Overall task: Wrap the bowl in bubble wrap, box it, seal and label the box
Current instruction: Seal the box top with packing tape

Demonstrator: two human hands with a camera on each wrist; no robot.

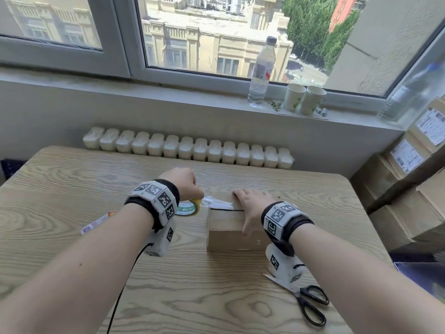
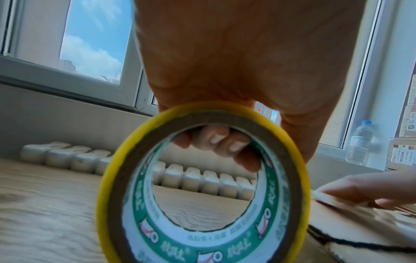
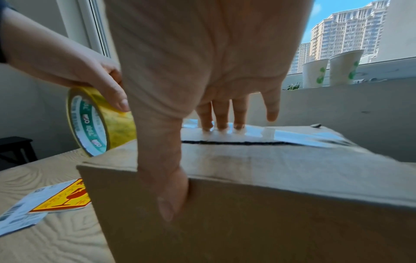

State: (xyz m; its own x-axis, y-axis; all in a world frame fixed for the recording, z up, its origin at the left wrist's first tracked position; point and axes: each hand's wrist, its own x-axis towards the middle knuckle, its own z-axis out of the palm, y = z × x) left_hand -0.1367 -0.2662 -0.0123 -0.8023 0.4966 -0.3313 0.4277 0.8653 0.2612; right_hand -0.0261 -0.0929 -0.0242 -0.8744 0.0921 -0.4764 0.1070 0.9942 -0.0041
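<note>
A small brown cardboard box [image 1: 226, 227] stands closed on the wooden table [image 1: 72, 179], and the bowl is hidden. My left hand [image 1: 183, 183] grips a roll of clear tape [image 1: 190, 208] with a yellow edge and green core, just left of the box. A strip of tape [image 1: 216, 202] runs from the roll onto the box top. My right hand [image 1: 250, 206] lies flat on the box [image 3: 270, 204], straight fingers [image 3: 221, 113] pressing the tape [image 3: 292, 136] by the flap seam, thumb down the front face. In the left wrist view my fingers curl through the roll [image 2: 202, 186].
Labels [image 1: 96, 222], one yellow and red [image 3: 65, 197], lie on the table left of the box. Black scissors [image 1: 310, 302] lie at the front right. A water bottle [image 1: 261, 71] and two paper cups [image 1: 304, 98] stand on the windowsill. Cardboard boxes [image 1: 409, 201] are stacked at the right.
</note>
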